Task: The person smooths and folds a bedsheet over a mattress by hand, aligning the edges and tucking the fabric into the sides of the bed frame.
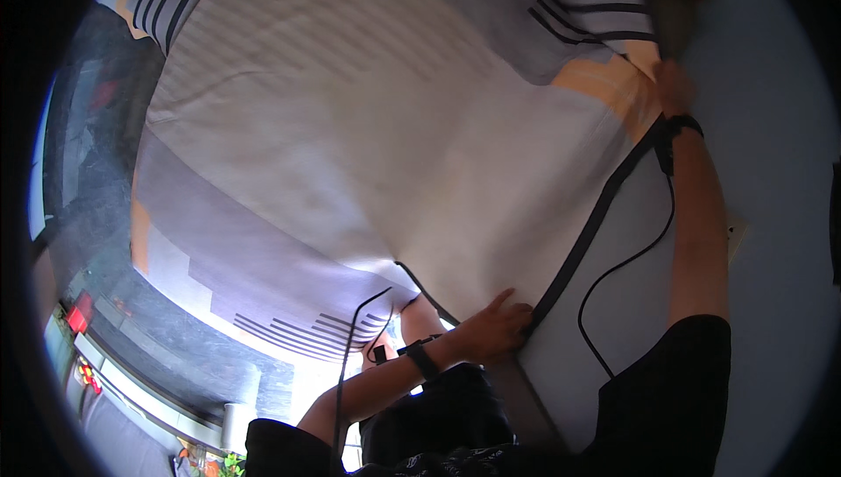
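Observation:
A large grey and beige fabric sheet, with dark stripes and orange patches, spreads across most of the view. Dark trim runs along its near right edge. My left hand grips that dark-trimmed edge at the lower middle, thumb on the fabric. At the upper right, my right hand is closed around an orange corner part of the sheet; it is somewhat blurred. Both wrists wear black bands, and a thin black cable hangs by the right forearm.
A pale wall with a socket rises on the right. Dark glossy floor shows at the left. A white cylinder, a grey sofa-like surface and green leaves are at the lower left.

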Demonstrator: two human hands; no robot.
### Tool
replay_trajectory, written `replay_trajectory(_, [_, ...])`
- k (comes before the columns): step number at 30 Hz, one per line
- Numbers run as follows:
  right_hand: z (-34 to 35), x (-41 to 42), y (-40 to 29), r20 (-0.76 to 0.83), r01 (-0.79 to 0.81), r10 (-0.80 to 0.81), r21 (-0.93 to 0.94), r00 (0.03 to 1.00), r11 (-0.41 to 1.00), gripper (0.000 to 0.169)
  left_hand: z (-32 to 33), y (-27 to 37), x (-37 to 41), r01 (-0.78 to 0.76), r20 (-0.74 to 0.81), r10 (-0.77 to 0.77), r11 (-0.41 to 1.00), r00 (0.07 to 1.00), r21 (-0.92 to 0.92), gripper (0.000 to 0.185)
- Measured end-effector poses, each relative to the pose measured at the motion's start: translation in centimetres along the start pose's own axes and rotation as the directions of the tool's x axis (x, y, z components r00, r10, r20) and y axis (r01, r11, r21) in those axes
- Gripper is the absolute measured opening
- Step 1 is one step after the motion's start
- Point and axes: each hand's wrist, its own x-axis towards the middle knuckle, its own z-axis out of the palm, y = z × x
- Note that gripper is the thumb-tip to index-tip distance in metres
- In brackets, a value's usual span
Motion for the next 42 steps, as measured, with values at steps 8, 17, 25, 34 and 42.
replay_trajectory(8, [3.2, 2.4, 3.0, -0.061, -0.164, 0.156, -0.149, 0.986, 0.975, 0.017, -1.2, -0.8, 0.2, -0.003, 0.048, 0.010, 0.990, 0.999, -0.141, 0.021])
replay_trajectory(17, [9.5, 3.1, -4.5, -0.114, -0.097, 0.121, 0.199, 0.986, 0.975, 0.076, -2.9, -2.2, 1.7, 0.262, -0.134, -0.249, 0.961, 0.959, 0.089, 0.049])
replay_trajectory(25, [10.2, 3.8, -0.7, 0.036, -0.182, 0.197, 0.567, 0.980, 0.803, 0.080, -1.2, -3.0, 6.5, 0.498, -0.238, -0.438, 0.775, 0.867, 0.389, 0.063])
replay_trajectory(34, [15.1, 4.9, 3.1, -0.022, -0.084, 0.104, 0.423, 0.994, 0.902, 0.075, 2.6, -3.5, 8.1, 0.380, -0.174, -0.387, 0.556, 0.905, 0.739, 0.060])
replay_trajectory(42, [11.0, 2.9, 2.9, 0.367, -0.301, 0.120, 0.491, 0.922, 0.818, 0.061, 4.4, -5.1, 8.0, 0.396, -0.311, -0.249, 0.658, 0.917, 0.641, 0.052])
